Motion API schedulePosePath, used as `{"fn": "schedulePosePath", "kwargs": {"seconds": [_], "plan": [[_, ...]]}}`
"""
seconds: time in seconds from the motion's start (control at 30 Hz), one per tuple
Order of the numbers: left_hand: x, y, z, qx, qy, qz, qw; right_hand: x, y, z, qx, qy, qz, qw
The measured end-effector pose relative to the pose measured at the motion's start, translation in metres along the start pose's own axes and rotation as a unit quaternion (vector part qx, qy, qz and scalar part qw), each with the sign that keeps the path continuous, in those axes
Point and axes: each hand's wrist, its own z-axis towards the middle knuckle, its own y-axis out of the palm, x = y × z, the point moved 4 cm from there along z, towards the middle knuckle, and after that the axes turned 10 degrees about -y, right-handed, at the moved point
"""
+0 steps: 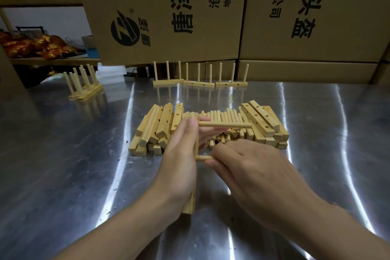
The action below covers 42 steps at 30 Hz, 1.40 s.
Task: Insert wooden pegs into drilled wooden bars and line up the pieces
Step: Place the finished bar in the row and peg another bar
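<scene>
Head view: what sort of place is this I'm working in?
Probably a storeroom or small assembly workshop: big printed cardboard boxes stacked behind a shiny metal table, a heap of drilled bars and pegs on it, finished pieces lined up at the back.

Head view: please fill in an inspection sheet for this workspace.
Surface: reflective metal table, small dark specks scattered.
Job's things: drilled bars piled either side of loose pegs; three pegged bars in a row at the back, a further cluster back left.
Clutter: white translucent blocks at the table's far edge.
Grips: left hand holds a bar with one peg seated; right hand pinches a second peg at the bar.
Cables: nothing seen.
Surroundings: printed cardboard boxes; shelf with red-gold packets.
</scene>
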Motion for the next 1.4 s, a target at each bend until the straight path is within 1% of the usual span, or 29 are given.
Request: {"fn": "schedulePosePath", "kwargs": {"seconds": [0.07,0.13,0.17,0.2,0.27,0.3,0.33,0.37,0.4,0.43,0.53,0.57,0.63,0.7,0.73,0.77,0.83,0.87,0.93,1.0,1.07,1.13,1.23,1.3,1.4], "plan": [[-0.003,-0.001,-0.001,0.008,0.008,0.007,1.000,0.001,0.003,-0.001,-0.009,0.031,0.101,0.994],[-0.004,-0.002,0.000,0.010,0.013,0.020,1.000,0.007,0.005,-0.001,-0.017,0.086,0.213,0.973],[-0.004,-0.001,0.000,0.005,0.013,0.027,1.000,0.009,0.006,-0.001,-0.026,0.105,0.247,0.963],[-0.003,0.000,0.000,-0.001,0.013,0.030,0.999,0.009,0.004,-0.001,-0.032,0.110,0.259,0.959],[-0.004,0.004,0.001,-0.004,0.011,0.025,1.000,0.007,0.002,-0.003,-0.047,0.106,0.237,0.965],[-0.004,0.005,0.002,0.001,0.009,0.016,1.000,0.004,0.001,-0.004,-0.064,0.090,0.179,0.978],[-0.005,0.006,0.003,0.009,0.004,0.003,1.000,-0.001,0.000,-0.004,-0.068,0.065,0.095,0.991],[-0.006,0.007,0.003,0.017,-0.004,-0.017,1.000,-0.008,0.001,-0.003,-0.073,0.044,0.021,0.996],[-0.007,0.009,0.003,0.021,-0.014,-0.037,0.999,-0.015,0.003,-0.002,-0.076,0.039,-0.012,0.996],[-0.008,0.010,0.003,0.023,-0.023,-0.051,0.998,-0.019,0.006,0.000,-0.075,0.055,-0.023,0.995],[-0.008,0.014,0.002,0.023,-0.017,-0.034,0.999,-0.018,0.013,0.007,-0.073,0.095,-0.026,0.992],[-0.008,0.016,0.001,0.025,-0.015,-0.021,0.999,-0.019,0.012,0.010,-0.100,0.109,-0.034,0.988],[-0.011,0.018,-0.001,0.029,-0.013,0.008,0.999,-0.016,0.016,0.010,-0.137,0.110,-0.039,0.984],[-0.014,0.018,-0.004,0.034,-0.007,0.035,0.999,-0.014,0.014,0.011,-0.164,0.094,-0.047,0.981],[-0.016,0.018,-0.005,0.039,0.000,0.041,0.998,-0.013,0.013,0.012,-0.148,0.076,-0.032,0.986],[-0.016,0.017,-0.007,0.041,0.010,0.044,0.998,-0.012,0.014,0.012,-0.146,0.060,0.002,0.987],[-0.013,0.017,-0.010,0.031,0.033,0.057,0.997,-0.007,0.017,0.014,-0.176,0.033,0.067,0.982],[-0.010,0.018,-0.010,0.023,0.041,0.060,0.997,-0.002,0.018,0.013,-0.184,0.028,0.078,0.980],[-0.006,0.020,-0.011,0.022,0.045,0.047,0.998,0.003,0.018,0.013,-0.164,0.024,0.060,0.984],[-0.004,0.018,-0.008,0.041,0.035,0.019,0.998,0.004,0.015,0.012,-0.116,0.021,0.013,0.993],[-0.002,0.015,-0.004,0.062,-0.004,-0.033,0.998,0.000,0.010,0.010,-0.047,0.028,-0.017,0.998],[-0.002,0.013,-0.003,0.078,-0.039,-0.097,0.991,-0.007,0.011,0.011,-0.002,0.022,-0.045,0.999],[-0.003,0.016,-0.003,0.075,-0.074,-0.187,0.977,-0.015,0.022,0.009,0.023,0.033,-0.040,0.998],[-0.003,0.018,-0.003,0.063,-0.080,-0.192,0.976,-0.012,0.023,0.010,0.035,0.051,-0.035,0.997],[-0.004,0.021,0.000,0.059,-0.073,-0.193,0.977,-0.005,0.022,0.013,0.039,0.071,-0.064,0.995]]}}
